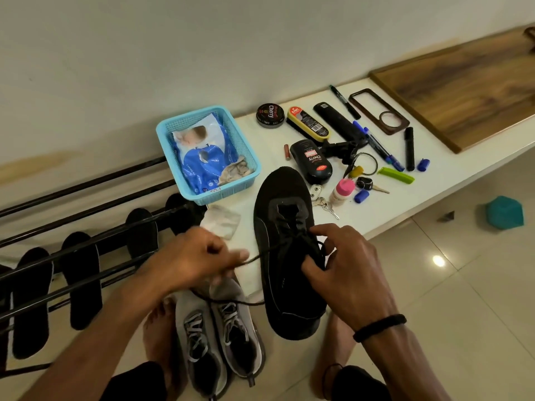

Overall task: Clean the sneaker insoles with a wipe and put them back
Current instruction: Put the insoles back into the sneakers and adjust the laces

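The black sneaker (289,256) hangs over the desk (376,198) edge. The left hand (199,259) has a pinching grip on the lace (254,258); the right hand (344,264) pinches laces at the tongue. A hard tug could tip the sneaker off the edge. Insoles (82,279) lie on the rack, left of the grip; keys (328,205) crowd just beyond it.

Both forearms are bare, without sleeves; the right hand (344,264) has a braided black cord wristband (379,327) at its wrist; the left hand (199,257) wears nothing; feet bare; dark shorts.
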